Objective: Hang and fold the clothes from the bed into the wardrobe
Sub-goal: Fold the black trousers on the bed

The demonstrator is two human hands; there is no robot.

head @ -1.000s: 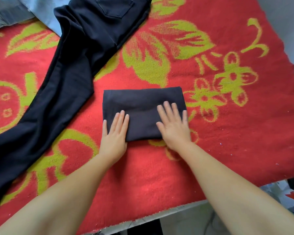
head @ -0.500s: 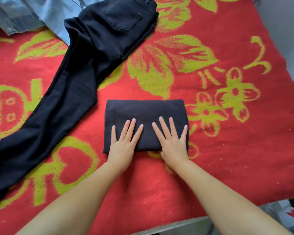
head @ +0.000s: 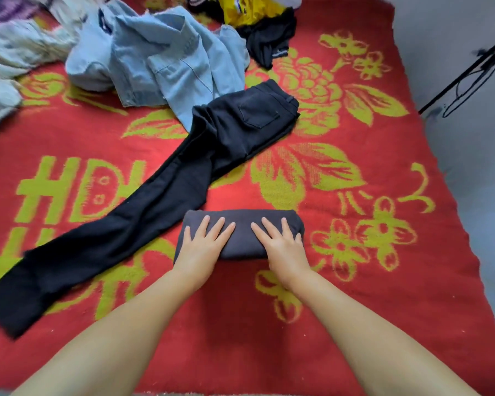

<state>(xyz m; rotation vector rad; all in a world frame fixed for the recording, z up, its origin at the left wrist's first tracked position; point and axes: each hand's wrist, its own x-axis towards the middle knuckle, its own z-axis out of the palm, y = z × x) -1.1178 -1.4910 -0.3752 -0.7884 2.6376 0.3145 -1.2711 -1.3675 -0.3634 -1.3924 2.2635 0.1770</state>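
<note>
Far left, black trousers [head: 143, 201] are lying stretched out across the red blanket [head: 383, 281], waiting their turn. The left hand [head: 200, 247] is pressing flat, fingers straight and spread, on the folded dark garment [head: 242, 224] near the bed's front edge. The right hand [head: 283, 247] is doing likewise beside it. Best played with even pressure outward, squeezing air out so the bundle is holding its creases when lifted toward the wardrobe, which isn't in view.
</note>
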